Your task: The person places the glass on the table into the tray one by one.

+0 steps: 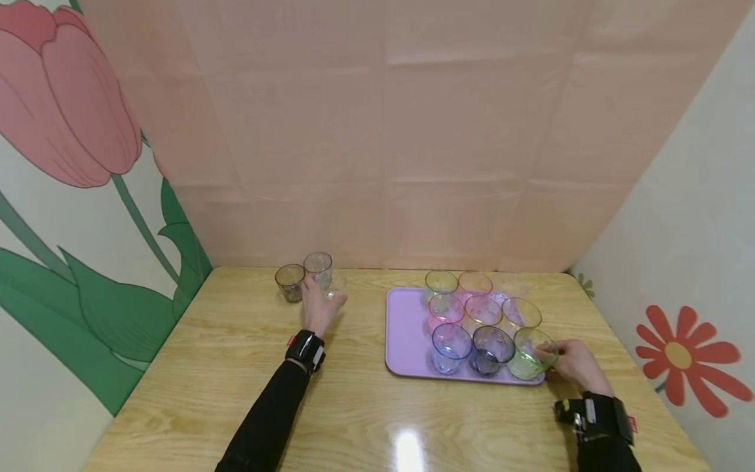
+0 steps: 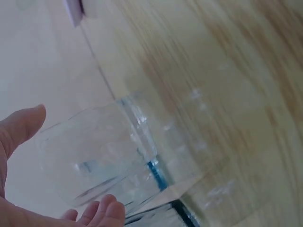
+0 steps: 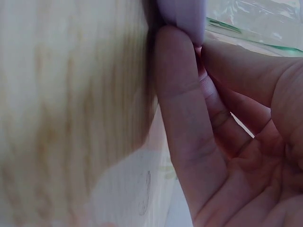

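Note:
At the back left of the table, my left hand (image 1: 320,308) is beside a clear drinking glass (image 1: 338,286), its thumb and fingers spread around the near side. The left wrist view shows the glass (image 2: 99,156) between thumb and fingertips, the thumb apart from the wall. A smoky dark glass (image 1: 290,288) and a greyish clear glass (image 1: 318,263) stand close by. My right hand (image 1: 577,366) pinches the right front corner of a purple tray (image 1: 407,341), next to a green-tinted glass (image 1: 531,360). In the right wrist view one finger lies under the tray rim (image 3: 182,14).
Several coloured glasses stand in rows on the tray's right part, including a blue one (image 1: 451,354) and a dark one (image 1: 492,357). Behind the wooden table (image 1: 354,406) rises a pinkish sheet (image 1: 383,164); painted walls flank both sides.

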Available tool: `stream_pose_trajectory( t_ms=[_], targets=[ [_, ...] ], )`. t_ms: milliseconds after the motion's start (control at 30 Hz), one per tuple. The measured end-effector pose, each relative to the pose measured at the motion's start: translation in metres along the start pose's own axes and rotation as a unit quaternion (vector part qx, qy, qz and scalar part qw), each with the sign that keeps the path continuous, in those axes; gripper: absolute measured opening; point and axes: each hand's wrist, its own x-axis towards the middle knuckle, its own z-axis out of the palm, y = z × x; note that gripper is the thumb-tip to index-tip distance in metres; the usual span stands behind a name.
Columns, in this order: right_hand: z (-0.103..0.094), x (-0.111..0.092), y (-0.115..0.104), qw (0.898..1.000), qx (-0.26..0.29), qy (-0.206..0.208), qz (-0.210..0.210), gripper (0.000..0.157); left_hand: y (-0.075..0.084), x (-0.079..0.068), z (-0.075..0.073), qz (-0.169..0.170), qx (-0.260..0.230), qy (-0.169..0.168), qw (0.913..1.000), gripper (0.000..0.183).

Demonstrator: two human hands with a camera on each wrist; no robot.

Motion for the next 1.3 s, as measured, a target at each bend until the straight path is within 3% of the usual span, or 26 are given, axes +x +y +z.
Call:
stream_pose_trajectory(
  t_ms=[467,767,1033,1300],
  targets=[
    [0.0,0.004,0.0,0.999,0.04,-0.008,0.035,0.039,0.002,0.009,0.01,-0.034,-0.015,-0.008,0.9993,0.091],
    [-0.001,0.005,-0.003,0.998,0.038,-0.014,0.048,0.039,-0.001,0.012,0.011,-0.026,-0.051,-0.017,0.9982,0.091],
    [0.0,0.002,-0.001,0.999,0.026,-0.002,0.023,0.036,0.002,0.009,0.014,-0.044,-0.069,-0.037,0.9959,0.1],
    [0.001,-0.001,0.0,1.0,0.004,0.011,-0.008,0.03,0.019,0.004,0.03,-0.03,-0.081,-0.067,0.994,0.081]
  ],
)
